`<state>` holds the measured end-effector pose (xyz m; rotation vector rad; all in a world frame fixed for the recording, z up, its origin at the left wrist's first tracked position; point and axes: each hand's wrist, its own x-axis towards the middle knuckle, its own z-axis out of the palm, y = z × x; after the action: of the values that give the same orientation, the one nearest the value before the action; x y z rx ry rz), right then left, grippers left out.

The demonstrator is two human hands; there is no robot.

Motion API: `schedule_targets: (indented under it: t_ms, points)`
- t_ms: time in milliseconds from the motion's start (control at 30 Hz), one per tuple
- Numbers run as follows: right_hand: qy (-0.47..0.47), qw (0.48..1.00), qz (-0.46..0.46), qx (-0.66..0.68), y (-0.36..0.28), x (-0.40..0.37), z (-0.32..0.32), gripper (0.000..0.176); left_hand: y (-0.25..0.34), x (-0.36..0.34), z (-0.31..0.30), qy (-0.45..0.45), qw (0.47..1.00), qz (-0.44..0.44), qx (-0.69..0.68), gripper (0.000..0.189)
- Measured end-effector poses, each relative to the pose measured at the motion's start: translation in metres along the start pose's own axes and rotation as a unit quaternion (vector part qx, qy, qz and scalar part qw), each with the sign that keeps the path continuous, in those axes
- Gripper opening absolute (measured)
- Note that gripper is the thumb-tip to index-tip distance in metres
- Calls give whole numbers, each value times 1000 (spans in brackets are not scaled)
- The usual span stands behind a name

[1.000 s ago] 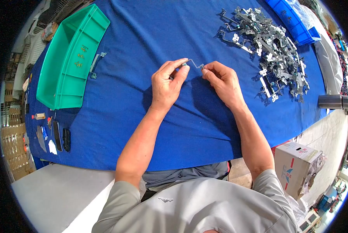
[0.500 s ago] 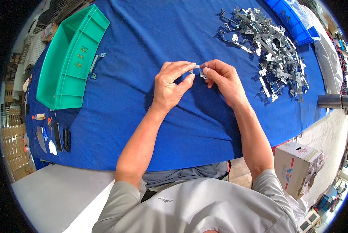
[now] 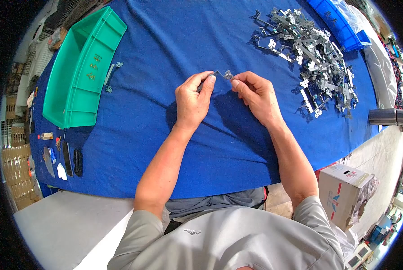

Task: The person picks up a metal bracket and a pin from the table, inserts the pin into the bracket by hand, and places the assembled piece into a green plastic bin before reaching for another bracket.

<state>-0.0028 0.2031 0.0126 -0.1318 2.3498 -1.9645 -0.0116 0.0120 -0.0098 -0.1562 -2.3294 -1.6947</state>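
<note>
Between my hands, above the blue cloth, is a small bent metal bracket point(image 3: 227, 74). My left hand point(image 3: 193, 100) pinches its left end between thumb and fingers. At the other end, the fingertips of my right hand point(image 3: 258, 95) are closed on the bracket. Its ends are partly hidden by my fingers. A big heap of similar metal brackets point(image 3: 320, 58) lies to the right of my hands. One more bracket point(image 3: 108, 78) rests by itself against the side of the green bin.
The green plastic bin point(image 3: 82, 96) stands at left on the blue cloth point(image 3: 165, 36). A blue crate point(image 3: 338, 24) is at the far right, with a dark metallic container point(image 3: 387, 117) on the right edge. A small bottle point(image 3: 45, 136) and dark tools point(image 3: 67, 159) lie at lower left.
The bracket has been turned between my hands, and more of its bent shape shows. My left hand has shifted slightly left and its thumb has closed toward the fingers.
</note>
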Motion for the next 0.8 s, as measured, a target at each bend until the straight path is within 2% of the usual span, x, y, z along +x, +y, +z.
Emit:
schedule_targets:
  t_ms: [267,467,567,800]
  points:
    - [5,1000,2,-13,-3,0,0,21,8,-1,-1,-11,999,41,19,19]
    - [31,995,-44,-83,16,4,-1,17,12,0,-4,-27,996,76,24,24]
    - [29,992,-37,-115,9,3,-3,16,12,-1,-3,-33,996,80,10,28]
    - [25,999,-28,-17,15,4,3,17,9,0,-2,-23,995,100,11,29]
